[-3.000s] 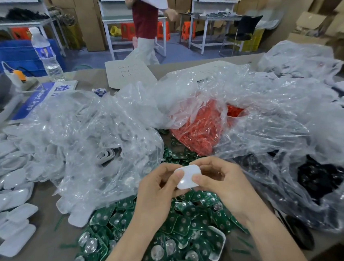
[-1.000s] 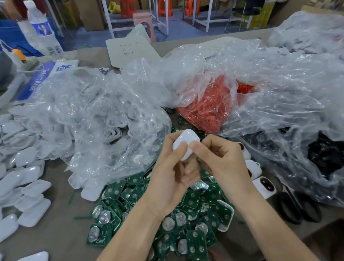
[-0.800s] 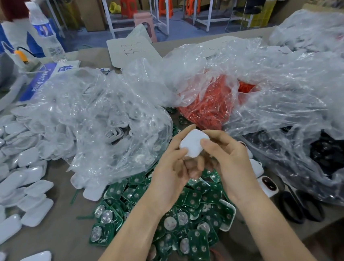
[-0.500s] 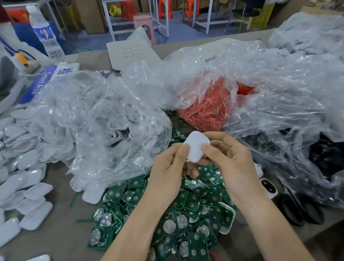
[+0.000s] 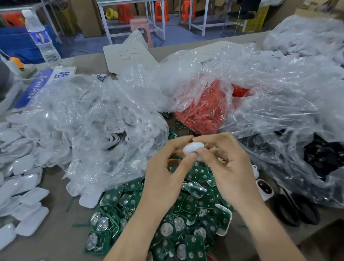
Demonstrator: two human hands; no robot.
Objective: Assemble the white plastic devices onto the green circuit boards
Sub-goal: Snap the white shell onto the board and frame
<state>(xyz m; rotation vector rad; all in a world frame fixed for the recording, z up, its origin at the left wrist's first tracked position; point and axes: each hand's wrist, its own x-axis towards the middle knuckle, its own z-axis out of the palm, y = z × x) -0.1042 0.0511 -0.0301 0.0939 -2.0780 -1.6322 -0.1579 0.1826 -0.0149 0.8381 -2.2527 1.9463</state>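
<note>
Your table (image 5: pixel 52 247) is crowded with crumpled clear plastic bags (image 5: pixel 95 125), and a heap of green circuit boards (image 5: pixel 203 207) lies near its front edge, beneath your wrists. Above that heap your left hand (image 5: pixel 167 179) and right hand (image 5: pixel 227 167) meet, the fingers of both curled and pinching one white plastic device (image 5: pixel 192 148) between them, clear of the boards.
</note>
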